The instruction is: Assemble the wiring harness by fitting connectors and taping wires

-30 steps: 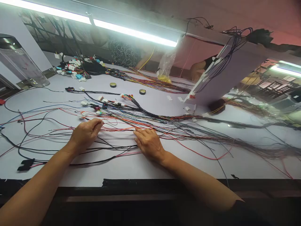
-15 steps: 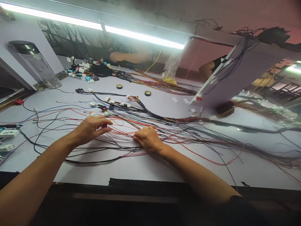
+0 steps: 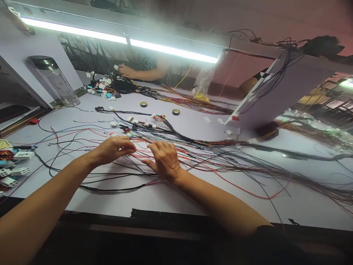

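Over the loose wires on the table, my left hand (image 3: 117, 150) has its thumb and fingertips brought together. Thin red wires (image 3: 143, 150) run out to the right from that pinch; how many it holds is hidden. Beside it, my right hand (image 3: 164, 159) is spread, with the thumb apart and the fingers resting over the wires. Just beyond the hands lies a black-taped wire harness (image 3: 176, 134) with white connectors (image 3: 132, 119) at its branch ends. Nearer me, a black-sleeved cable (image 3: 116, 190) curves across the white table (image 3: 110, 204).
Two tape rolls (image 3: 175, 112) lie behind the harness. A clear bottle (image 3: 62, 86) stands at the back left. White connectors (image 3: 11, 182) are piled at the left edge. Across the table, a co-worker's hand (image 3: 127, 71) is at another harness. An upright panel (image 3: 275, 88) stands at right.
My right hand has moved slightly left and opened from a pinch, its fingers now spread. The fingertips of my left hand have come closer together. The view has shifted a little.
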`<state>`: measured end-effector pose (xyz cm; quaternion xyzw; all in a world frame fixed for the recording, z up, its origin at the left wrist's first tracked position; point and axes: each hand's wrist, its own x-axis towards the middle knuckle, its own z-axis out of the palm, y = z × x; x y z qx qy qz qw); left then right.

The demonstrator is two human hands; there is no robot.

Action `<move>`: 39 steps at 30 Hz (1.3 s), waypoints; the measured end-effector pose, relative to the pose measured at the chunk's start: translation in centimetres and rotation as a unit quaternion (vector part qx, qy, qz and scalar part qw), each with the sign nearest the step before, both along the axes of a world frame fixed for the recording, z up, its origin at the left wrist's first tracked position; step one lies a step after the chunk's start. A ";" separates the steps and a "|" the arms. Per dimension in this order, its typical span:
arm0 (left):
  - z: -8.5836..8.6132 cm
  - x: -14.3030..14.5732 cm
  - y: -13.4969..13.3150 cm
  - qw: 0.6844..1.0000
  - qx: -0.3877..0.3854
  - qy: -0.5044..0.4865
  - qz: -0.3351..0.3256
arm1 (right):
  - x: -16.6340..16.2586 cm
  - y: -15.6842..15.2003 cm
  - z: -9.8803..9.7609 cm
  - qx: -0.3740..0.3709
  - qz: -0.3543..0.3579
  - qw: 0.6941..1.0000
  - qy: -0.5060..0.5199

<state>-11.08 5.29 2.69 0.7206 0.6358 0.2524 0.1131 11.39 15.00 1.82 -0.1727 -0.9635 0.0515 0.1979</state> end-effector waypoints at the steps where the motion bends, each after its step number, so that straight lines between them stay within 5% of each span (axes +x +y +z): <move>1: 0.0 0.0 0.1 1.000 0.001 0.003 -0.001 | -0.9 -0.1 0.1 -0.014 -0.004 1.000 0.003; 3: 0.1 -0.1 0.3 1.000 0.000 0.011 -0.009 | -2.8 0.0 0.0 -0.082 -0.005 0.997 -0.008; 6: 1.3 -0.3 -0.4 0.997 0.020 0.072 0.004 | -5.1 0.8 -0.5 -0.321 -0.008 0.947 -0.018; 8: 2.4 -0.2 -1.8 0.987 0.081 0.125 0.067 | -6.0 1.7 -1.0 -0.455 -0.005 0.891 -0.003; 10: 3.0 0.5 -3.8 0.962 0.164 0.142 0.166 | -6.4 2.4 -1.5 -0.512 0.003 0.859 0.017; 13: 2.5 2.2 -5.8 0.926 0.240 0.116 0.266 | -6.4 3.0 -1.8 -0.549 0.009 0.835 0.039; 19: -1.4 3.3 -4.3 0.968 0.175 0.129 0.128 | -6.1 2.6 -1.5 -0.565 -0.001 0.821 0.081; 24: -3.6 1.5 -6.4 0.959 0.115 0.182 0.185 | -5.7 2.8 -1.6 -0.569 -0.028 0.811 0.132; 28: -3.1 1.4 -7.3 0.943 0.155 0.159 0.247 | -5.3 2.6 -1.4 -0.570 -0.014 0.806 0.159; 33: -1.8 2.3 -4.0 0.961 0.153 0.170 0.155 | -5.0 2.0 -0.9 -0.563 -0.006 0.809 0.172; 39: -3.0 0.5 -3.2 0.925 0.075 0.211 0.308 | -4.5 2.2 -0.9 -0.584 -0.016 0.780 0.224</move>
